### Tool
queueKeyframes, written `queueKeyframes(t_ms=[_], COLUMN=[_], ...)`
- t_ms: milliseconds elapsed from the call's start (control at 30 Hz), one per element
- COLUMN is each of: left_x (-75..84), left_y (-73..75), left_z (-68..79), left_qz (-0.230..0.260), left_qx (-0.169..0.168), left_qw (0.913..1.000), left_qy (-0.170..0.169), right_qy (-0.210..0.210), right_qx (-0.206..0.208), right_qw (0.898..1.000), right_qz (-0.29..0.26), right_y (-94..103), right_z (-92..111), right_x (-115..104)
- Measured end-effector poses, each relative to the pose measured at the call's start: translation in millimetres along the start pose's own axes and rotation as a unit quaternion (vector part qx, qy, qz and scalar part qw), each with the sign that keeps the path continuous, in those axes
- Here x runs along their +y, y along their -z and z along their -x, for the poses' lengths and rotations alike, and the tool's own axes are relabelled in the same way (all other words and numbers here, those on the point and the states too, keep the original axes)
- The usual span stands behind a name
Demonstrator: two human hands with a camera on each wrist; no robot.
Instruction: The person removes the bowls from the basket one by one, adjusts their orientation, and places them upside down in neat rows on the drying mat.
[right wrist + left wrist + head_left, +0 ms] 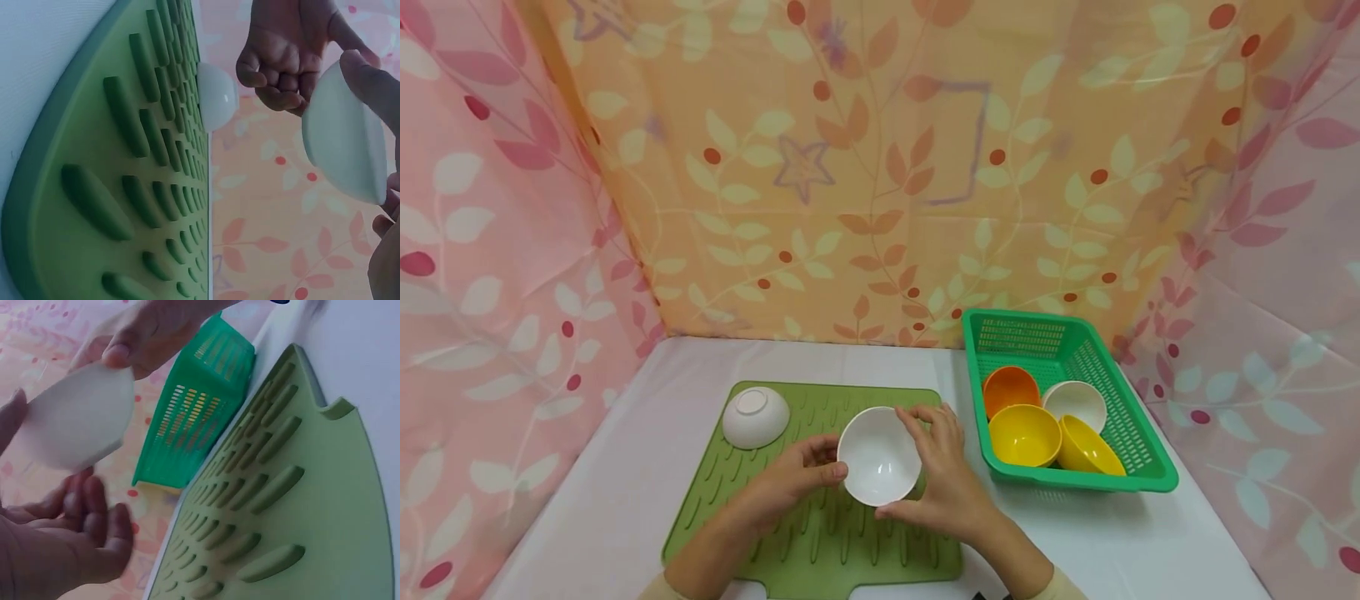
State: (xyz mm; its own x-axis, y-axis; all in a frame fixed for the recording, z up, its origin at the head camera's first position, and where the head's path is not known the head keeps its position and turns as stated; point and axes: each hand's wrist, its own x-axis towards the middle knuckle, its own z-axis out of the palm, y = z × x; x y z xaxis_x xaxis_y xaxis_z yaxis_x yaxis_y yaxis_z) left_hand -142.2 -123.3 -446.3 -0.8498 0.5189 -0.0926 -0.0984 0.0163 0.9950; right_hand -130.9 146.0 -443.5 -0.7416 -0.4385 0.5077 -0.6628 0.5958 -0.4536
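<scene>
A white bowl (880, 457) is held above the green drying mat (820, 533), its hollow side facing the head camera. My right hand (946, 475) grips its rim from the right, thumb low and fingers at the top. On the bowl's left side, my left hand (801, 479) pinches the rim between thumb and curled fingers. Both wrist views show the held bowl (84, 419) raised clear of the mat's ridges (128, 119). Another white bowl (756, 418) lies upside down at the mat's back left corner.
To the right stands a green basket (1150, 442) with an orange bowl (1011, 390), a white bowl (1077, 404) and two yellow bowls, one upright (1025, 437) and one tilted (1090, 448). A white cloth (602, 500) covers the table. Patterned curtains (850, 208) enclose the back and sides.
</scene>
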Motion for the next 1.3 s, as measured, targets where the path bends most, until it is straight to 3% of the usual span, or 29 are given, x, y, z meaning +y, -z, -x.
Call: queueKeyframes(t_ms=[100,200,333,533,667,733,800,867,900,1033,1133,1200,1300], left_x=[1.2,3.2,6.6,7.3,4.9,4.1,3.4,3.0,3.0,4.1,5.9,7.0,7.4], left_y=[-2.5,-4.3,-7.2,-11.5,-12.3,-11.9,-11.5,-11.1,-11.0,-10.4,-8.5,-6.6,-2.5], left_z=[0.0,1.0,4.6,7.7,5.9,4.8,4.2,4.4,4.7,4.8,3.8,3.2,3.0], left_qz=[-0.007,-0.080,-0.216,-0.348,-0.398,-0.407,-0.408,-0.403,-0.395,-0.331,-0.278,-0.257,-0.259], left_qx=[0.050,0.111,0.162,0.160,0.146,0.138,0.133,0.136,0.140,0.164,0.166,0.159,0.151], left_qw=[0.9985,0.9883,0.9529,0.8934,0.8537,0.8403,0.8349,0.8409,0.8492,0.9023,0.9341,0.9452,0.9480], left_qy=[-0.022,-0.067,-0.138,-0.235,-0.303,-0.331,-0.344,-0.335,-0.322,-0.222,-0.151,-0.124,-0.107], right_qy=[-0.009,-0.052,-0.140,-0.226,-0.259,-0.263,-0.260,-0.254,-0.250,-0.233,-0.225,-0.225,-0.227], right_qx=[0.005,0.009,-0.007,-0.062,-0.081,-0.083,-0.081,-0.075,-0.070,-0.051,-0.045,-0.042,-0.041], right_qw=[1.000,0.995,0.982,0.953,0.939,0.937,0.936,0.935,0.934,0.930,0.928,0.928,0.932], right_qz=[-0.029,-0.079,-0.128,-0.192,-0.211,-0.214,-0.221,-0.237,-0.247,-0.281,-0.293,-0.294,-0.280], right_y=[1.9,5.7,8.8,7.8,4.6,3.9,3.8,4.1,4.2,3.8,1.6,-0.3,-4.6], right_z=[-0.8,-1.6,-2.9,-4.4,-4.3,-4.6,-4.9,-5.3,-5.5,-4.9,-4.0,-3.9,-4.8], right_x=[-1.0,-3.9,-6.8,-6.2,-4.7,-4.1,-3.2,-2.2,-1.7,0.5,1.3,1.3,1.9])
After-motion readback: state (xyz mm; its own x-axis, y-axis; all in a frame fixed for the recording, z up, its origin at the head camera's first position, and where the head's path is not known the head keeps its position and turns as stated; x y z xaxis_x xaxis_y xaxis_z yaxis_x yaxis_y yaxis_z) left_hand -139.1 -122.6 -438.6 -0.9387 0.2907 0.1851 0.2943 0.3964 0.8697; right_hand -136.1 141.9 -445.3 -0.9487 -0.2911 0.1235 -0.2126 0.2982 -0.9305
